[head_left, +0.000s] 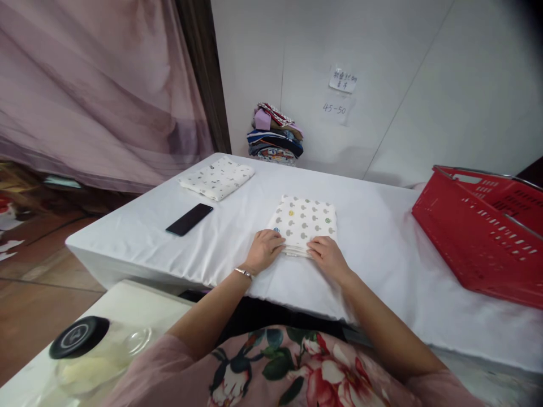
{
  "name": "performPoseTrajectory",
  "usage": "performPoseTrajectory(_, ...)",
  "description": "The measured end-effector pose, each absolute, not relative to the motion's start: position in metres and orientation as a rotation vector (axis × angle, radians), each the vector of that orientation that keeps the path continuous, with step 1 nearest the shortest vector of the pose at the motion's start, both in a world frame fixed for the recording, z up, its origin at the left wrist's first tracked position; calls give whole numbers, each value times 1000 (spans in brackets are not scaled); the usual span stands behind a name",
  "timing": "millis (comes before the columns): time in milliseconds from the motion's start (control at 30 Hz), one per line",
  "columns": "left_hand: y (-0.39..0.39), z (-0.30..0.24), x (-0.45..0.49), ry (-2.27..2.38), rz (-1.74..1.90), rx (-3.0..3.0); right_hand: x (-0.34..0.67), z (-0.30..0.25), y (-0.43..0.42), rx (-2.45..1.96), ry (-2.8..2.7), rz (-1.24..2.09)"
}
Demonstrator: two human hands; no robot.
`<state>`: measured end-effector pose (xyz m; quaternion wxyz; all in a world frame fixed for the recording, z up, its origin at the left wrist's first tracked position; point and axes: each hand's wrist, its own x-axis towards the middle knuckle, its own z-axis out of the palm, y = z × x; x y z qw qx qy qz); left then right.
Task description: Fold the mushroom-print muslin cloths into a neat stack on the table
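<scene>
A folded white cloth with a grey tree-like print and a few coloured motifs lies on the white-covered table in front of me. At its near left corner, my left hand pinches the layered edge. My right hand does the same at the near right corner, fingers curled over the top. Several layers show along the near edge between the two hands. Farther left lies a second folded white cloth with small dark prints, apart from both hands.
A black phone lies left of my hands. On the right stands a red plastic basket. A stack of folded fabrics rises beyond the table's far edge. A clear jar with a black lid is on a lower surface at left.
</scene>
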<state>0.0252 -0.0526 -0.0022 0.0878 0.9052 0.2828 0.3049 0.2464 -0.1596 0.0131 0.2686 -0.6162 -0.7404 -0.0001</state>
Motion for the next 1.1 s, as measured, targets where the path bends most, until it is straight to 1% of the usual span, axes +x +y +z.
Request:
performPoseTrajectory(233, -52, -2, 33, 821, 910, 2669, 242, 8, -158, -1690, -1883, 6)
performPoseTrajectory(400, -53, -2, 35, 783, 980, 2631, 239, -1, -160, -1638, -1817, -74)
performPoseTrajectory(800, -53, -6, 33, 754, 900, 2614, 239, -7, -163, -1585, -1882, -97)
performPoseTrajectory(1100, -51, -5, 36, 746, 972, 2645, 238, -7, -163, -1618, -1899, -83)
